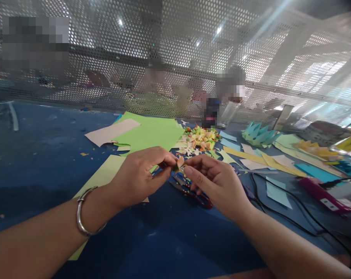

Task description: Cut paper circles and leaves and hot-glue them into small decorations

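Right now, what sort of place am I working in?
Probably a craft workshop: the blue table holds green paper sheets and a heap of small coloured pieces, with a perforated screen behind it.

Left tabletop [44, 155] is passable; scissors [204, 201] lie below hands [142, 174], cable [316, 233] rightward.

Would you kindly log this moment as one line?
left hand: pinching peach paper piece; right hand: pinching same piece; beneath: red-handled scissors; beyond: heap of paper pieces
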A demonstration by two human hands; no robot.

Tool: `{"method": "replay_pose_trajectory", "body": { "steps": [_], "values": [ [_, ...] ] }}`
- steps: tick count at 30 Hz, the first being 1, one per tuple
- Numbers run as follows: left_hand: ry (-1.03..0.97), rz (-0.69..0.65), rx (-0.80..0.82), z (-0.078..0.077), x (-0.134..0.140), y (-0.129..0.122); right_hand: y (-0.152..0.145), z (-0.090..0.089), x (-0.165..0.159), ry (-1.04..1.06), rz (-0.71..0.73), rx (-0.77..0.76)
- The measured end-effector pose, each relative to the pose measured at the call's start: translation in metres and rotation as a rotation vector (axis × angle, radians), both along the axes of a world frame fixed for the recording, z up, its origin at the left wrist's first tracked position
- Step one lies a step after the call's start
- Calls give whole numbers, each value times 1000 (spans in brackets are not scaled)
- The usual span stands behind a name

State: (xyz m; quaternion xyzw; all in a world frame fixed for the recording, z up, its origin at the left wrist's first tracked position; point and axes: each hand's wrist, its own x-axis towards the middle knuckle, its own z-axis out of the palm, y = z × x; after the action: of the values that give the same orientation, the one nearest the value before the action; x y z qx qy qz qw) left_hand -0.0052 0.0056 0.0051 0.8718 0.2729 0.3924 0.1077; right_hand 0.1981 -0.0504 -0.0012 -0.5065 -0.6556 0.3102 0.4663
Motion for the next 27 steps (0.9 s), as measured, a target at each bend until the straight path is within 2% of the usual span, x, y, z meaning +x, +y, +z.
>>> {"method": "replay_pose_trajectory", "body": {
  "steps": [15, 27],
  "values": [
    [74, 47, -45, 1, 1, 1, 1, -4, -1, 23, 25, -33],
    [75, -4, 3, -2, 2, -1, 3, -3, -2, 18, 46, -35]
  ]
}}
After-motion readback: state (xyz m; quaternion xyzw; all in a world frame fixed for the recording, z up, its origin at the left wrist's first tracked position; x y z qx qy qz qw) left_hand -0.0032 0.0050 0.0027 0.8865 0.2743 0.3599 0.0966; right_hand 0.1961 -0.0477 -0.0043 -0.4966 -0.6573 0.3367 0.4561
